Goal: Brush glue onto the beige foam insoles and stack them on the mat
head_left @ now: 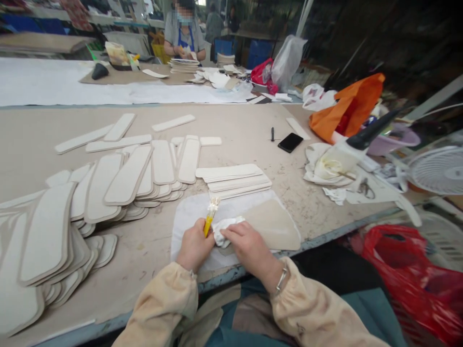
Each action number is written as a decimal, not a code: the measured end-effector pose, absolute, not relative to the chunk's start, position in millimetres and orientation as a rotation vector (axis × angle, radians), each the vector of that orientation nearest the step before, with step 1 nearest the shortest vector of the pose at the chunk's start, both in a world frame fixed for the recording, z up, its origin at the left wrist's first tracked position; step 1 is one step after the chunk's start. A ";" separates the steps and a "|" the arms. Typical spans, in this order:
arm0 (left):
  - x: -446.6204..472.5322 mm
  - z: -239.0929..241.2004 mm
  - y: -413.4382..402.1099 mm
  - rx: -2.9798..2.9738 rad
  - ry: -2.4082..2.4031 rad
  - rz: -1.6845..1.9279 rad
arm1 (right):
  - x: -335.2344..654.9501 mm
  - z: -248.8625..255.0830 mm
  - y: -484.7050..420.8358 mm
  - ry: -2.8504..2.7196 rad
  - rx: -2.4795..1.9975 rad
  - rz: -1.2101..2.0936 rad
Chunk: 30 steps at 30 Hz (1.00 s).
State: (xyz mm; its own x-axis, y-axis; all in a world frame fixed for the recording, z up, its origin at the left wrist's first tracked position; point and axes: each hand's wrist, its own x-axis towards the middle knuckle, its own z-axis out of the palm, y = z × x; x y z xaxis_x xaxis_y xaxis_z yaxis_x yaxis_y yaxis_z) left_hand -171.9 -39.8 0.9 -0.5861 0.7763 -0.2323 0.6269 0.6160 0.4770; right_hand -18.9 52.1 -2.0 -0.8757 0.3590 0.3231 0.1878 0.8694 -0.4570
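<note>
Upright in my left hand is a small brush with a yellow handle; its tip is coated in something white. My left fingers are closed around the handle. My right hand presses its fingers on a crumpled white cloth, which lies between both hands. Beneath is a smooth beige panel on a thin white sheet at the table's near edge. Just beyond it lies a fanned stack of off-white strips, their long sides facing me.
Many overlapping rounded off-white pieces cover the left side. A black phone, glue-smeared container, scissors and orange bag are to the right. A red plastic bag sits beside the table. Across, a person works.
</note>
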 end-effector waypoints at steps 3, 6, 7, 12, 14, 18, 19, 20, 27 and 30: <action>-173.1 0.8 -38.0 1.118 2.430 0.435 | -24.7 -6.0 41.9 -2.727 -0.371 0.554; -174.5 1.7 -36.4 1.133 2.406 0.415 | -2.9 -11.5 55.6 -2.729 -0.451 0.509; -174.8 2.1 -36.0 1.134 2.398 0.408 | 11.4 -13.5 64.0 -2.715 -0.490 0.490; -175.1 3.6 -35.1 1.112 2.397 0.387 | 96.4 -23.5 106.7 -2.607 -0.750 0.320; -175.1 3.3 -35.1 1.114 2.400 0.378 | 109.5 -23.9 109.0 -2.566 -0.848 0.257; -175.9 1.3 -35.5 1.147 2.415 0.341 | 65.3 -17.3 73.2 -2.582 -0.833 0.391; -176.4 0.8 -35.5 1.158 2.417 0.338 | 44.5 -15.2 60.6 -2.615 -0.760 0.459; -176.9 0.3 -35.5 1.165 2.417 0.340 | 23.7 -13.1 49.1 -2.655 -0.673 0.513; -180.5 -1.2 -35.6 1.151 2.409 0.362 | 4.2 -13.7 42.4 -2.640 -0.525 0.593; -181.0 -0.2 -33.6 1.129 2.377 0.386 | 51.8 -21.5 73.0 -2.561 -0.536 0.641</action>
